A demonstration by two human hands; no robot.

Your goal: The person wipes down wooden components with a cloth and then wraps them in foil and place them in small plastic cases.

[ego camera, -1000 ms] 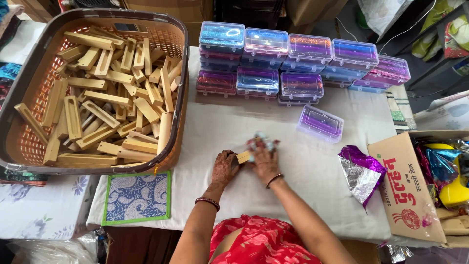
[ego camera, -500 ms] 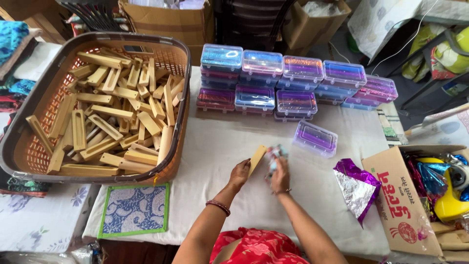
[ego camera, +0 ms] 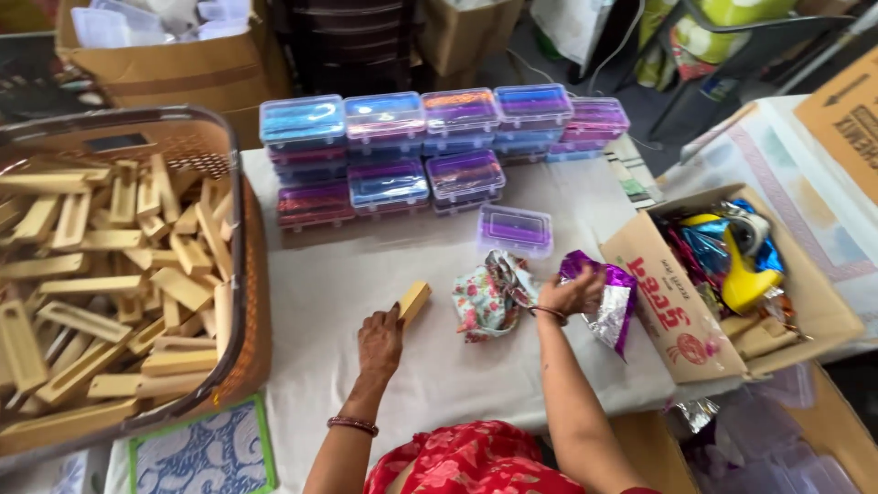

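Observation:
My left hand (ego camera: 380,340) lies on the white tablecloth and pinches the near end of a small wooden block (ego camera: 413,300). My right hand (ego camera: 569,295) reaches right and closes on a crumpled sheet of purple and silver foil (ego camera: 611,303). Between my hands a bunched floral cloth (ego camera: 489,297) rests on the cloth-covered table. A single clear lidded box with a purple lining (ego camera: 515,230) stands just beyond it.
A large brown basket (ego camera: 249,302) full of wooden blocks (ego camera: 110,274) fills the left side. Stacks of clear blue and purple boxes (ego camera: 430,137) line the far table. A cardboard box (ego camera: 672,311) at right holds foil sheets and a yellow tape dispenser (ego camera: 745,270).
My hands, which worked together over the block and cloth at the table's middle, have parted. The cloth now lies on the table, and my right hand has gone to the foil.

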